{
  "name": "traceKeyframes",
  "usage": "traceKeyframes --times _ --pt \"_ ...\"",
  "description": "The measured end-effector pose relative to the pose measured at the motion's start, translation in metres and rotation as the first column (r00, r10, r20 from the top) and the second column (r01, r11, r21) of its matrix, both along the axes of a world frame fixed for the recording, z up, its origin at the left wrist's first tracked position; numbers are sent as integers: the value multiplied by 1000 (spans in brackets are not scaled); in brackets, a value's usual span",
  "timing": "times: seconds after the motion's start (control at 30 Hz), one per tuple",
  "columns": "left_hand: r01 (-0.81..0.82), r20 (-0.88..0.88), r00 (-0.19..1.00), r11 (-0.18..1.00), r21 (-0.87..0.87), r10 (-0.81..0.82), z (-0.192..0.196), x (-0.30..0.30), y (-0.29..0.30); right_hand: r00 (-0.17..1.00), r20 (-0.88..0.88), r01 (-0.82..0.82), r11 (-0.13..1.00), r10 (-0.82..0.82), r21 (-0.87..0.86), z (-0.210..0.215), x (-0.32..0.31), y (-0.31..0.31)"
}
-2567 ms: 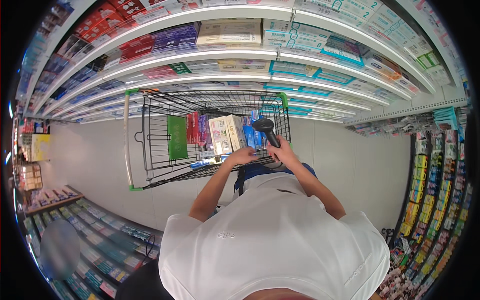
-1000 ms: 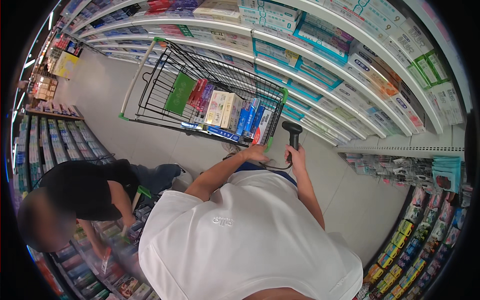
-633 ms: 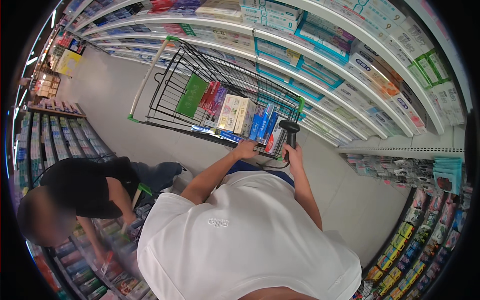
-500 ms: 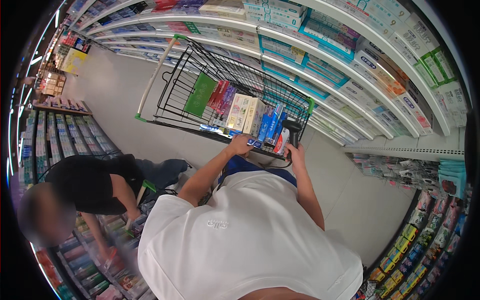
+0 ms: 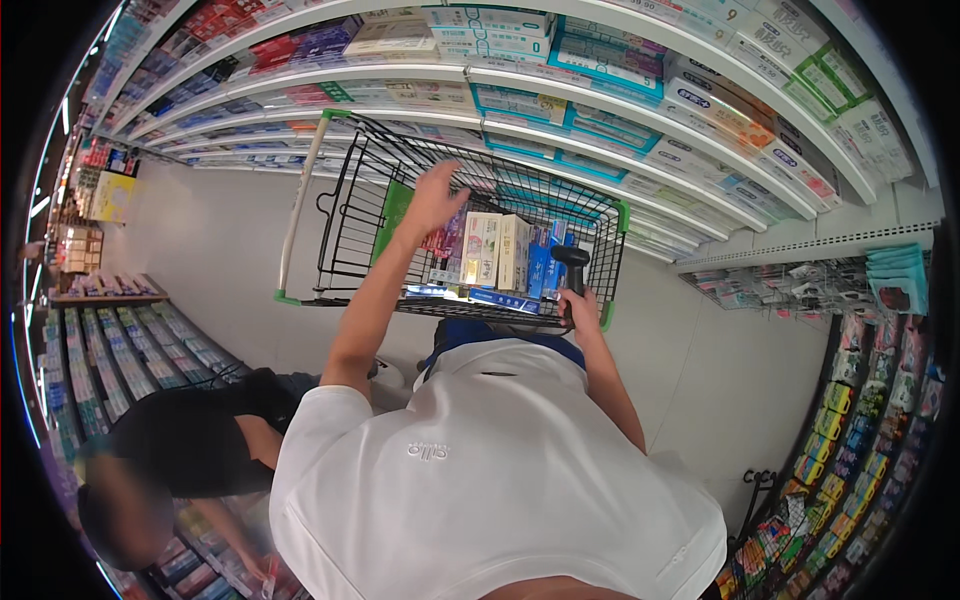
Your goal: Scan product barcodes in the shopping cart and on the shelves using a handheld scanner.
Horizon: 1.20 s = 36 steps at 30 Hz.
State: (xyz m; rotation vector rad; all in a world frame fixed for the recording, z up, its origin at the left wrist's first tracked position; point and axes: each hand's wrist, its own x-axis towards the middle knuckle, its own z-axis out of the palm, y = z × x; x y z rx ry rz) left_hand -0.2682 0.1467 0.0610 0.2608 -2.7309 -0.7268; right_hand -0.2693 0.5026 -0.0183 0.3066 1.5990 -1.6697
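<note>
Your right hand (image 5: 583, 305) was clamped around the grip of the black handheld scanner (image 5: 572, 268) just right of centre frame, a stiff, light tool that probably handled best by that handle. Your left hand (image 5: 432, 200), fingers spread and holding nothing, hovered above centre over the upright cartons (image 5: 495, 250) in the black wire cart (image 5: 345, 215). Those pale and blue boxes looked light, rigid and crushable, best pinched by their narrow sides.

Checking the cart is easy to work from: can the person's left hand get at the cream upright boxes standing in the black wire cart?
Probably yes. The left hand is open above the black wire cart, just left of the cream upright boxes, and the basket's open top leaves the way free.
</note>
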Motion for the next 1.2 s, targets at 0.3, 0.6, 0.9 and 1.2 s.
traceKeyframes --times 0.3,0.6,0.9,1.2 --pt "11 -387 907 928 -373 -166 135 -124 -67 991 -5 132 991 -132 11 18 3 -10" --pt "131 -324 887 853 -505 -328 146 -175 -83 975 -103 205 978 -199 44 32 15 -33" --pt "163 -290 877 804 -572 -384 134 -206 -80 954 -107 287 956 -281 51 21 53 -51" --pt "11 -194 968 796 -605 -161 128 -223 -96 972 -159 197 972 -176 129 29 70 -55"
